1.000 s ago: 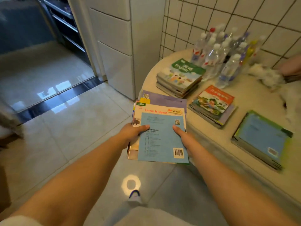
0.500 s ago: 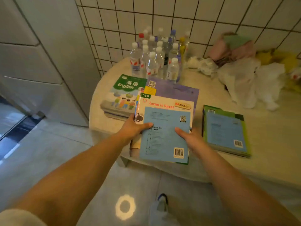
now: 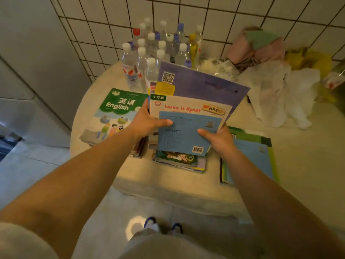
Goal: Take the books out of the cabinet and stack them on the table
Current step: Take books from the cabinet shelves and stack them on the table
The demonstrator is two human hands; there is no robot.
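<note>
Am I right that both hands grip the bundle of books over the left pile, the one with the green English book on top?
Not quite. In the head view, the left hand and right hand grip the bundle of books over the middle pile, beside the green English book.

Two hands, left (image 3: pixel 143 122) and right (image 3: pixel 219 138), one held bundle of books (image 3: pixel 188 116) showing at least three covers, three book stacks (image 3: pixel 113 118) on one table (image 3: pixel 186 187), roughly eighteen bottles (image 3: pixel 141 58), exact count unclear, two shoes (image 3: pixel 151 222).
</note>
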